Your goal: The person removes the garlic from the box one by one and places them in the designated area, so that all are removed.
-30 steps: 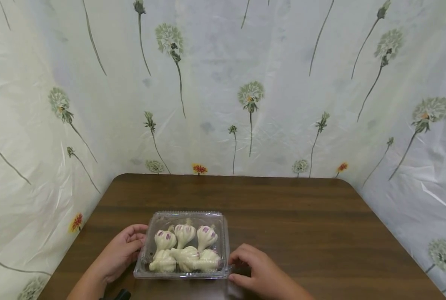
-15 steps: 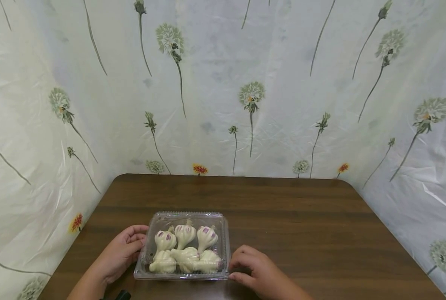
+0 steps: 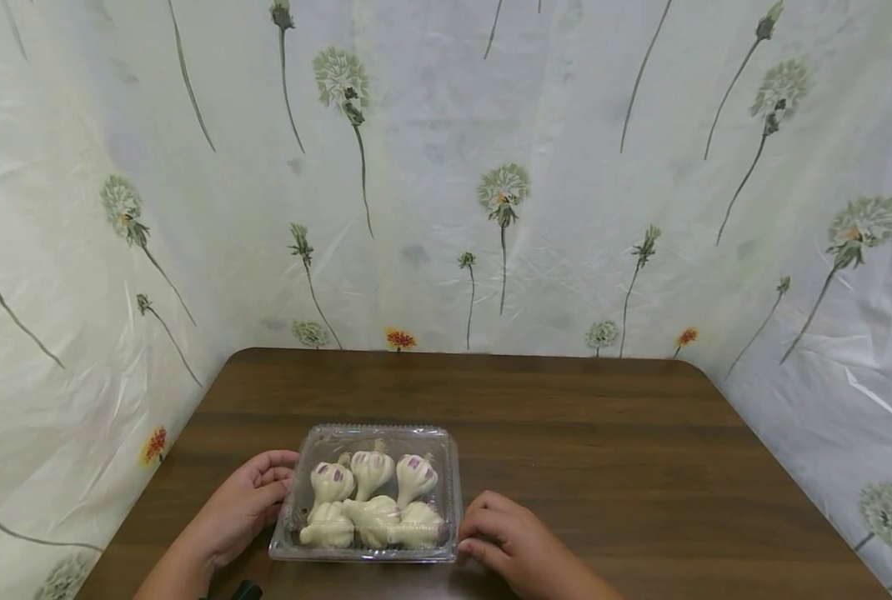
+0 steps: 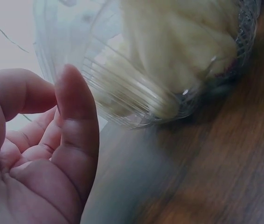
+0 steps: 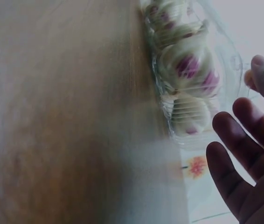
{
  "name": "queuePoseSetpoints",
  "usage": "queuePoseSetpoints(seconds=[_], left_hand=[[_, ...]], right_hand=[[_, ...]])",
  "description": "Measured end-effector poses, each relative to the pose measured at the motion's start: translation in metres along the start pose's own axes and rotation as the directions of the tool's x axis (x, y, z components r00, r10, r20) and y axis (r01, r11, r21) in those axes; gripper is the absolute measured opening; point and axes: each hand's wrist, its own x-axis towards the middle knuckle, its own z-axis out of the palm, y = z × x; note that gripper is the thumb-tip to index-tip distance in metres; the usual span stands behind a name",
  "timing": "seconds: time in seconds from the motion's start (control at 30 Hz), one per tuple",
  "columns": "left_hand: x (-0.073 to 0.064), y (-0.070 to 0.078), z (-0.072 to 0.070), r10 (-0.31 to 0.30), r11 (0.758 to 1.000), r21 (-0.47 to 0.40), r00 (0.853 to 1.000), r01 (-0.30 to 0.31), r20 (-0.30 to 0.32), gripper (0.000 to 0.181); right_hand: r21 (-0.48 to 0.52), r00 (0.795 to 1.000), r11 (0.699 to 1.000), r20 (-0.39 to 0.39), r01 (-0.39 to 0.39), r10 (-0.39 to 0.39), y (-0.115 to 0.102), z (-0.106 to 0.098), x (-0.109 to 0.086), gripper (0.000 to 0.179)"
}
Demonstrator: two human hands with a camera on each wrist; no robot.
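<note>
A clear plastic clamshell container (image 3: 363,553) lies closed near the front of the table, left of the middle. Several white garlic bulbs (image 3: 416,477) with purple streaks show through its lid. At the container's left side, my left hand (image 3: 242,507) pinches the rim between thumb and index finger; the left wrist view shows the thumb (image 4: 78,107) against the clear edge. My right hand (image 3: 517,543) is at the front right corner. There its thumb and index finger pinch the edge, while the other fingers (image 5: 234,154) are spread apart in the right wrist view.
The brown wooden table (image 3: 603,467) extends behind and to the right of the container. A white floral sheet (image 3: 416,167) hangs behind it and along both sides. A small black object (image 3: 247,590) shows at the bottom edge beside the left wrist.
</note>
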Motion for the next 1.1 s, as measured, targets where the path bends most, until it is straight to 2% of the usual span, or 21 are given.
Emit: queuePoseSetpoints(seconds=[0.13, 0.3, 0.4, 0.53, 0.73, 0.87, 1.1], left_hand=[[0.000, 0.000, -0.001, -0.004, 1.000, 0.008, 1.000, 0.004, -0.015, 0.047], [0.000, 0.000, -0.001, -0.002, 1.000, 0.011, 1.000, 0.003, -0.025, 0.048], [0.001, 0.000, -0.001, 0.003, 1.000, 0.007, 1.000, -0.002, -0.021, 0.049], [0.002, -0.001, -0.002, 0.008, 1.000, 0.002, 1.000, -0.008, -0.021, 0.049], [0.003, -0.002, -0.002, 0.014, 1.000, -0.008, 1.000, -0.015, -0.014, 0.048], [0.004, -0.002, 0.000, 0.016, 1.000, -0.014, 1.000, -0.016, -0.014, 0.047], [0.004, -0.002, 0.000, 0.027, 0.999, -0.018, 0.999, -0.027, -0.021, 0.043]], right_hand=[[-0.016, 1.000, 1.000, -0.011, -0.008, 0.008, 0.001, 0.003, -0.001, 0.006], [0.006, 0.998, 0.998, 0.001, -0.068, 0.068, 0.002, 0.004, -0.003, 0.014], [0.004, 0.997, 0.997, -0.008, -0.077, 0.077, 0.000, 0.004, -0.003, 0.019], [-0.037, 0.999, 0.999, -0.032, -0.026, 0.025, -0.001, 0.003, 0.000, 0.025], [-0.007, 0.996, 0.999, -0.081, 0.038, -0.039, 0.001, 0.000, 0.006, 0.020], [-0.021, 0.992, 0.998, -0.117, 0.051, -0.053, 0.002, -0.003, 0.010, 0.024], [0.007, 0.991, 0.999, -0.126, 0.044, -0.043, 0.005, -0.006, 0.018, 0.022]])
